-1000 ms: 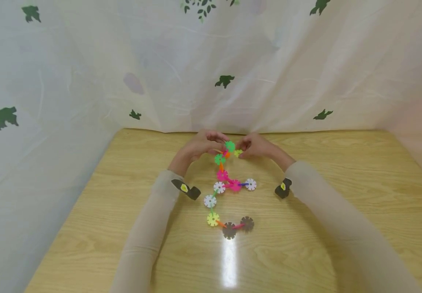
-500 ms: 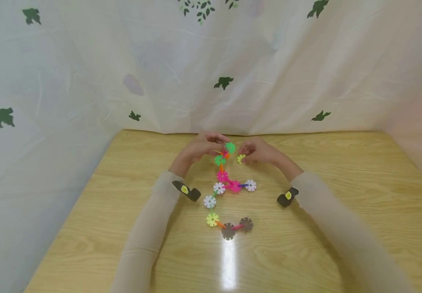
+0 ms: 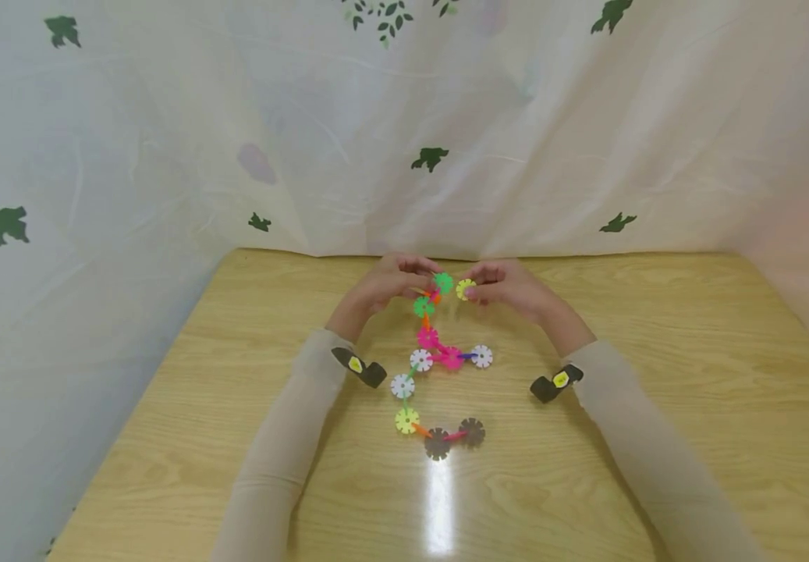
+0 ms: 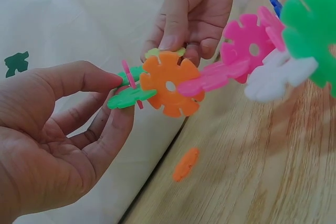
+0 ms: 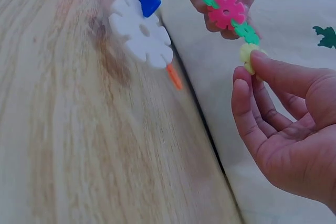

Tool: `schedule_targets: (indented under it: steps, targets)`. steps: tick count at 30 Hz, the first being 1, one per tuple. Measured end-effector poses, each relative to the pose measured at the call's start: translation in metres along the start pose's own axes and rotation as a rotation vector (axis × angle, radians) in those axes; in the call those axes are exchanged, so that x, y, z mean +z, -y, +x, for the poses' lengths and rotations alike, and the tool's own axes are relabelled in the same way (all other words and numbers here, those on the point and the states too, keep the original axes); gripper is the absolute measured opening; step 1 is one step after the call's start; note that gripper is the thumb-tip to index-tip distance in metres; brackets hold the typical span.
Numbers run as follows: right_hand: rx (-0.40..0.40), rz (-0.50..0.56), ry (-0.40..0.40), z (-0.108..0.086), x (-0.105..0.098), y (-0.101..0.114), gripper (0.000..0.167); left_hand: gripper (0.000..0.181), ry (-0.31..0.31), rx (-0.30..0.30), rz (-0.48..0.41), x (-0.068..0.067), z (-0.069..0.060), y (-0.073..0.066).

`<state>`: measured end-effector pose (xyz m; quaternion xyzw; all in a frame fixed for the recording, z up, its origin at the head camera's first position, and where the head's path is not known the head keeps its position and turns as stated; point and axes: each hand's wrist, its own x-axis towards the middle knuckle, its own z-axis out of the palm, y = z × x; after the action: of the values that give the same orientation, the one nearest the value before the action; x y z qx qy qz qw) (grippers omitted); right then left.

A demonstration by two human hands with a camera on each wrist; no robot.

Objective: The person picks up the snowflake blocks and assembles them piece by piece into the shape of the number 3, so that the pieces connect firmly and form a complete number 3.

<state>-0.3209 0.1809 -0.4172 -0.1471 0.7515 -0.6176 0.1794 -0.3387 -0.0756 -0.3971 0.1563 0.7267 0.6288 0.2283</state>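
Note:
Notched plastic discs, joined edge to edge, form a bent chain with a branch ending in a white disc (image 3: 482, 357). At the far end my left hand (image 3: 393, 279) pinches the chain by a green disc (image 4: 128, 97), beside a pink disc (image 5: 226, 11) and an orange disc (image 4: 170, 84). My right hand (image 3: 512, 290) pinches a yellow disc (image 3: 465, 289) between thumb and fingers. That disc lies close to the outermost green disc (image 3: 443, 282); a narrow gap shows in the head view. Fingertips cover part of the yellow disc.
The chain runs toward me to a second yellow disc (image 3: 407, 421) and two brown discs (image 3: 473, 432). An orange piece (image 4: 186, 164) shows edge-on in both wrist views; its attachment is unclear. Behind the wooden table (image 3: 692, 375) hangs a pale curtain (image 3: 516, 117).
My right hand first drew back toward me, then rose and shifted right with the yellow disc, whose face now shows more fully. The left hand and chain have barely moved.

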Motion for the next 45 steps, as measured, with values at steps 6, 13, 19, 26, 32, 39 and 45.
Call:
schedule_targets:
  steps: [6, 13, 19, 26, 32, 39, 45]
  targets:
    - [-0.047, 0.041, -0.06, -0.001, 0.0, 0.004, 0.014, 0.031, -0.01, 0.003, -0.001, 0.0, -0.001, -0.002]
    - [-0.078, 0.003, -0.098, -0.003, 0.004, 0.01, 0.011, 0.031, -0.014, 0.013, 0.009, -0.001, 0.0, -0.004]
    - [-0.103, -0.036, -0.152, -0.004, 0.009, 0.013, 0.016, 0.031, -0.012, 0.013, 0.006, -0.002, 0.0, -0.005]
    - [-0.146, -0.061, -0.196, -0.003, 0.012, 0.013, 0.023, 0.031, -0.001, 0.01, 0.013, -0.001, 0.0, -0.004]
    - [-0.151, -0.086, -0.212, -0.002, 0.014, 0.012, 0.023, 0.03, 0.01, 0.015, 0.005, -0.001, -0.001, -0.003]
    - [-0.168, -0.099, -0.213, -0.004, 0.016, 0.013, 0.021, 0.03, 0.014, 0.004, 0.003, 0.0, -0.002, -0.003]
    - [-0.177, -0.083, -0.207, -0.006, 0.017, 0.013, 0.021, 0.03, 0.005, -0.008, -0.008, 0.002, -0.003, -0.004]
